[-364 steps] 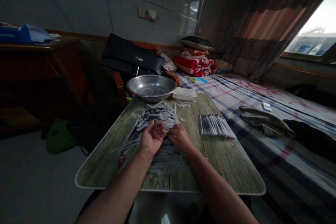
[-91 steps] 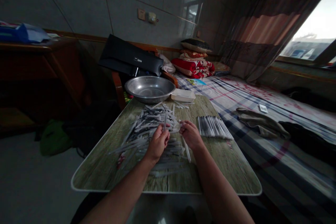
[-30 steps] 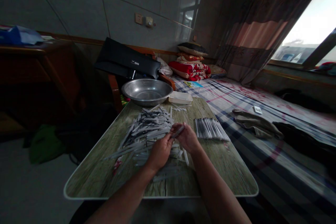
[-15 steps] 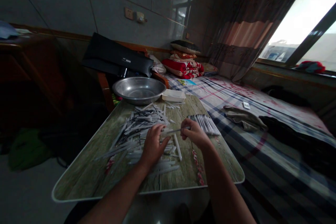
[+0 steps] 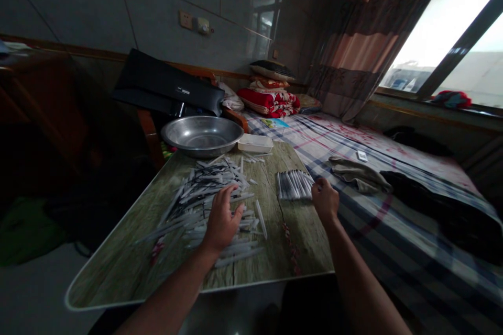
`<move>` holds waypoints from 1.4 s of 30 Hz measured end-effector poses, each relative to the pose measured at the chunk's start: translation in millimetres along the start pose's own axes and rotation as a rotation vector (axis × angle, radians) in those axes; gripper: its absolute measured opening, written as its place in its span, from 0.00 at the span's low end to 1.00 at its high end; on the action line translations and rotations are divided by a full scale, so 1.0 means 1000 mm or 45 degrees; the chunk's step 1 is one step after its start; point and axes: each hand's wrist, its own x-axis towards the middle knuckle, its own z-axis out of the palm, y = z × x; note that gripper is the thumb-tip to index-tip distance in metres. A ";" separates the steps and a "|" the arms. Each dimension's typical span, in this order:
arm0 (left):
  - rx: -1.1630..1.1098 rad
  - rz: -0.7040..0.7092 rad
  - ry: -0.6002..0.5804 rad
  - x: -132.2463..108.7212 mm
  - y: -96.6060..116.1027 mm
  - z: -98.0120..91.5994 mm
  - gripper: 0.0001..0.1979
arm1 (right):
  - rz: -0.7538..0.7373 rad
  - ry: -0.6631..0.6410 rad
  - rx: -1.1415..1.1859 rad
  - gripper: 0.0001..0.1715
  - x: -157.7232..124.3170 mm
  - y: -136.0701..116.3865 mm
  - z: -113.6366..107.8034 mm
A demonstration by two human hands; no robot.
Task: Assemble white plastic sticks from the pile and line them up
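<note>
From my distant place I see the neat row of slim pieces (image 5: 293, 186), which lies flat on the right side of the table (image 5: 306, 238). The right hand (image 5: 326, 200) has its fingers curled at the right end of this row; it covers that end, so I cannot tell whether a piece is pinched there. The left hand (image 5: 222, 220) is open, thumb apart from fingers, over the loose heap (image 5: 210, 180), and hides a part of it. One single piece (image 5: 261, 220) lies between the heap and the row. Behind the heap, at the far end of the table, I find a wide round basin (image 5: 202, 133) and, just beside it, a white rectangular tray (image 5: 255, 143). To the right is the bed (image 5: 314, 138) with a crumpled cloth (image 5: 357, 174). The pieces look whitish and semi-clear, like plastic, with dark ends in the row; the basin is shiny metal, the tabletop has wood grain with a pale rim, and the bedcover is checked fabric.
</note>
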 end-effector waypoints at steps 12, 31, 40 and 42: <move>-0.057 -0.028 -0.018 0.000 -0.001 -0.001 0.18 | -0.299 -0.076 -0.492 0.11 -0.002 -0.008 0.012; -0.439 -0.243 0.395 0.005 -0.012 -0.006 0.14 | -0.524 -0.102 0.156 0.12 -0.029 -0.060 0.010; -0.637 -0.311 0.564 0.009 -0.010 -0.012 0.14 | -0.868 -0.769 0.115 0.11 -0.063 -0.151 0.052; -0.666 -0.303 0.585 0.010 -0.008 -0.013 0.14 | -0.869 -0.807 0.073 0.12 -0.066 -0.156 0.062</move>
